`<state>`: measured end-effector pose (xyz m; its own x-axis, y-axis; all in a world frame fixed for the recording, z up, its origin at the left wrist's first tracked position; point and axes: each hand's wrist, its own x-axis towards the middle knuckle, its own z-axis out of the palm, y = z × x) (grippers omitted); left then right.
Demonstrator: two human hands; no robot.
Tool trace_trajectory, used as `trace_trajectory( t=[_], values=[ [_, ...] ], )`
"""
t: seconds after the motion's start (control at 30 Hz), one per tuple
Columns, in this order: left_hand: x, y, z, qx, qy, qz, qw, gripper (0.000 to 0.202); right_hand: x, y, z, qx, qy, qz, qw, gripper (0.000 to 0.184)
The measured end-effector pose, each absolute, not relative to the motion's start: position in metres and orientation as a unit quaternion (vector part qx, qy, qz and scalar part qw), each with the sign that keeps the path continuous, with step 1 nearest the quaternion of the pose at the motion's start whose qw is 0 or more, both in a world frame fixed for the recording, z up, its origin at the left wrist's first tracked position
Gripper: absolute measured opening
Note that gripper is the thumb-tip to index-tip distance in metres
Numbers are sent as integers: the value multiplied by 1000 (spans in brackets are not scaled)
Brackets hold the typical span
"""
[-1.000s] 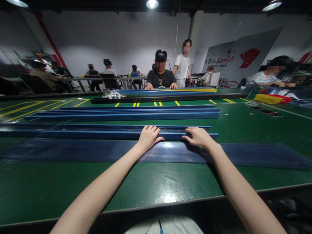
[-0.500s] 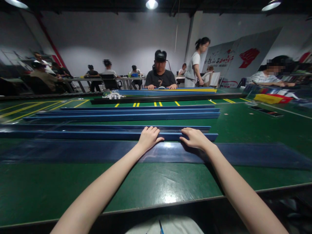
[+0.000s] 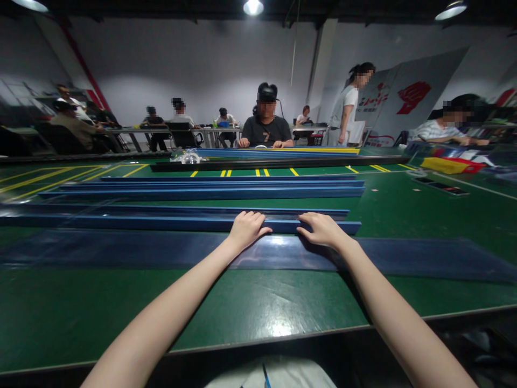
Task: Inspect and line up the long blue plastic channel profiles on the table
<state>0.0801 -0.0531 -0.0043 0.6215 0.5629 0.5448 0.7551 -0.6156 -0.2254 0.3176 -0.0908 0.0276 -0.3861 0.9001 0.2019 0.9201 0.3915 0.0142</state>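
A long blue profile strip (image 3: 161, 222) lies across the green table in front of me. My left hand (image 3: 247, 229) is closed over it, fingers over the far side and thumb along the near side. To the right, my right hand (image 3: 322, 229) grips the same strip in a similar way, leaving a short stretch bare between the hands. Just behind runs another thin blue strip (image 3: 194, 209), close to my fingertips. On the near side, under my wrists, a wide transparent plastic sheet (image 3: 278, 253) lies flat and reflects the lamp light.
Several more blue strips (image 3: 210, 192) lie farther back. Beyond them are a black bar (image 3: 283, 161), a coil of clear material (image 3: 188, 157) and yellow tape marks. A phone-like dark object (image 3: 448, 187) lies at right. A person (image 3: 266, 126) sits opposite; others work around the room.
Both my hands stay on the blue strip almost unmoved. In the background, a standing person has walked to the right, and the hands of the person opposite have shifted slightly.
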Motion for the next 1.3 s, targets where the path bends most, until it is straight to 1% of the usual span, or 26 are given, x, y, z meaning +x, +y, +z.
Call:
trace_trajectory(
  t=[0.2, 0.4, 0.63, 0.93, 1.17, 1.3],
  values=[
    [80, -54, -3, -875, -382, -208, 213, 36, 318, -90, 27, -547, -831, -61, 80, 30],
    [80, -54, -2, -875, -391, -202, 202, 35, 319, -89, 23, -536, -837, -50, 99, 34],
    [81, -54, -3, -873, -393, -200, 207, 36, 319, -89, 23, -536, -836, -42, 105, 38],
    [80, -54, -2, -875, -391, -203, 201, 37, 319, -88, 22, -537, -836, -41, 106, 37],
    [82, -56, 0, -868, -403, -198, 212, 38, 318, -89, 23, -541, -833, -49, 99, 31],
    [82, -56, 1, -863, -415, -194, 214, 41, 318, -89, 23, -534, -837, -47, 111, 29]
  ],
)
